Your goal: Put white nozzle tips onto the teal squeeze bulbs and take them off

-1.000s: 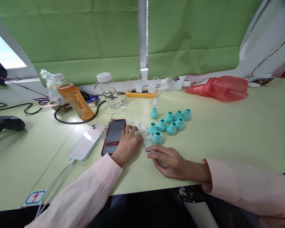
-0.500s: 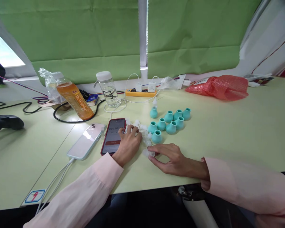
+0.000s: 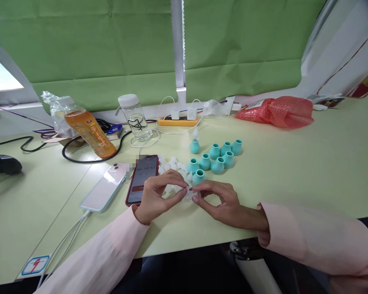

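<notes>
My right hand [image 3: 225, 202] pinches a small clear plastic piece [image 3: 189, 196] between thumb and forefinger, just above the table. Thumb and forefinger of my left hand [image 3: 162, 194] are closed against its left side; whatever lies between those tips is too small and hidden to name. Behind my hands spreads a pile of small translucent white plastic parts [image 3: 172, 162], partly covered by my left hand. Several teal rubber bulbs [image 3: 217, 165] with open necks stand upright to the right of the pile. One teal bulb [image 3: 194, 146] farther back has a translucent nozzle [image 3: 195, 133] in its neck.
Left of the pile lies a red-cased phone [image 3: 142, 175] showing a timer, beside a pale phone [image 3: 104, 187] on a cable. Farther back are a leaning drink bottle [image 3: 90, 132], a water bottle [image 3: 136, 120], a yellow power strip [image 3: 178, 121] and a red bubble-wrap bag [image 3: 276, 112].
My left hand has left the pile and come toward me and right, its fingertips now meeting my right hand's at the clear piece. The view has shifted slightly.
</notes>
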Motion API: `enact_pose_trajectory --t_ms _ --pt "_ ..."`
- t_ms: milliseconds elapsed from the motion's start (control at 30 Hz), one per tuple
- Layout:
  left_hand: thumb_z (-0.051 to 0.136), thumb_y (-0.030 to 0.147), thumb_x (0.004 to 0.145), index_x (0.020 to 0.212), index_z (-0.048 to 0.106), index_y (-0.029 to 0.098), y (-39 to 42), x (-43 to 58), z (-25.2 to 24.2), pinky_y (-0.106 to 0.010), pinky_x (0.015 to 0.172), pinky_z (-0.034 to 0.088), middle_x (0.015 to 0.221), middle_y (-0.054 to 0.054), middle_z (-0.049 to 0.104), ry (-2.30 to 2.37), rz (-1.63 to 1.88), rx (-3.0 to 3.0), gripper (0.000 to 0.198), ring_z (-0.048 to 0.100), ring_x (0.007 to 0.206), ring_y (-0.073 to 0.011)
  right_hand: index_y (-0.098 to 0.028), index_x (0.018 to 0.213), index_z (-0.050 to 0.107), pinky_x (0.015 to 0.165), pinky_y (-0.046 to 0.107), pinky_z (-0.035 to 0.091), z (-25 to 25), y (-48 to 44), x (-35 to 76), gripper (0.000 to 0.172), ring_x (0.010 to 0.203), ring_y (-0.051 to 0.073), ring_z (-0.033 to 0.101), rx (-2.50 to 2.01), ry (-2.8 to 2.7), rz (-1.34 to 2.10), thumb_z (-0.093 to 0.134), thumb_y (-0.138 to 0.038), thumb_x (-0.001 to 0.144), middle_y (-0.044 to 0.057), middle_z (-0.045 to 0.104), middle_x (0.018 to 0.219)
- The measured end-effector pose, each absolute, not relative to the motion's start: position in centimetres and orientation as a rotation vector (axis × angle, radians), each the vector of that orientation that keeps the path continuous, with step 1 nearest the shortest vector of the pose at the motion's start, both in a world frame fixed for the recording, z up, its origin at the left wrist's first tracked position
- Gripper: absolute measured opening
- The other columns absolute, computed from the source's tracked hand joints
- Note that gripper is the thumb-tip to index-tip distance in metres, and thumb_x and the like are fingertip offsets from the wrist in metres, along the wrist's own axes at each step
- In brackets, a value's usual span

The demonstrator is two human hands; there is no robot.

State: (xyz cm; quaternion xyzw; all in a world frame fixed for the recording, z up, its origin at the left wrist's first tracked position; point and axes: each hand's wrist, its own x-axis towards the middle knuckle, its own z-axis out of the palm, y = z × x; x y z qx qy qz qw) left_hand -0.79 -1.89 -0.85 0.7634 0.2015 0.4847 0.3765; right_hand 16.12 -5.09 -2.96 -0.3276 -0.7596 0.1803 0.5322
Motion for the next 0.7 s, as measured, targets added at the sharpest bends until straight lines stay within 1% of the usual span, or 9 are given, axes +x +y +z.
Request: enact_pose_trajectory --t_ms 67,233,400,500,600,700 --pt "0.061 0.002 0.063 0.078 0.065 0.016 -1.81 -0.81 -0.85 -0.035 0.065 0.043 0.068 -0.006 0.062 0.509 1.249 1.915 0.020 0.053 0.069 -0.0163 -0.016 0.084 0.057 0.053 0.020 0.050 -2.92 -5.09 16.13 0.014 0.056 0.009 0.057 -0.787 -1.798 0.426 0.059 -0.016 0.071 0.001 0.061 0.068" --pt "0.064 0.000 0.059 0.073 0.067 0.017 -1.61 -0.84 -1.08 -0.037 0.069 0.042 0.068 -0.006 0.065 0.491 1.282 1.945 0.022 0.052 0.071 -0.0171 -0.016 0.086 0.057 0.055 0.021 0.050 -3.02 -4.94 16.18 0.015 0.058 0.008 0.057 -0.815 -1.795 0.424 0.059 -0.016 0.071 0.001 0.061 0.071" --pt "0.064 0.001 0.060 0.074 0.068 0.020 -1.68 -0.93 -1.19 -0.038 0.072 0.041 0.072 -0.005 0.068 0.541 1.276 2.003 0.024 0.051 0.076 -0.0181 -0.016 0.087 0.057 0.056 0.021 0.050 -3.02 -4.79 16.25 0.015 0.059 0.009 0.057 -0.803 -1.822 0.418 0.058 -0.017 0.072 0.001 0.061 0.072" --pt "0.064 0.002 0.060 0.077 0.068 0.020 -1.78 -0.94 -1.19 -0.038 0.071 0.042 0.072 -0.006 0.068 0.562 1.293 2.046 0.025 0.049 0.079 -0.0186 -0.016 0.086 0.057 0.056 0.021 0.050 -3.06 -4.74 16.23 0.015 0.059 0.009 0.057 -0.804 -1.815 0.411 0.058 -0.017 0.072 0.001 0.062 0.072" --pt "0.064 0.002 0.059 0.080 0.067 0.020 -1.81 -0.82 -1.15 -0.038 0.069 0.042 0.070 -0.005 0.068 0.553 1.337 2.096 0.028 0.050 0.073 -0.0173 -0.016 0.087 0.057 0.056 0.021 0.050 -3.13 -4.73 16.22 0.015 0.059 0.009 0.058 -0.805 -1.811 0.414 0.058 -0.017 0.072 0.001 0.062 0.072" --pt "0.063 0.001 0.059 0.077 0.067 0.020 -1.79 -0.66 -1.02 -0.039 0.069 0.042 0.070 -0.005 0.069 0.515 1.364 2.151 0.026 0.052 0.067 -0.0161 -0.017 0.088 0.057 0.056 0.022 0.050 -3.20 -4.79 16.25 0.016 0.059 0.009 0.058 -0.818 -1.807 0.420 0.059 -0.018 0.072 0.000 0.062 0.072"
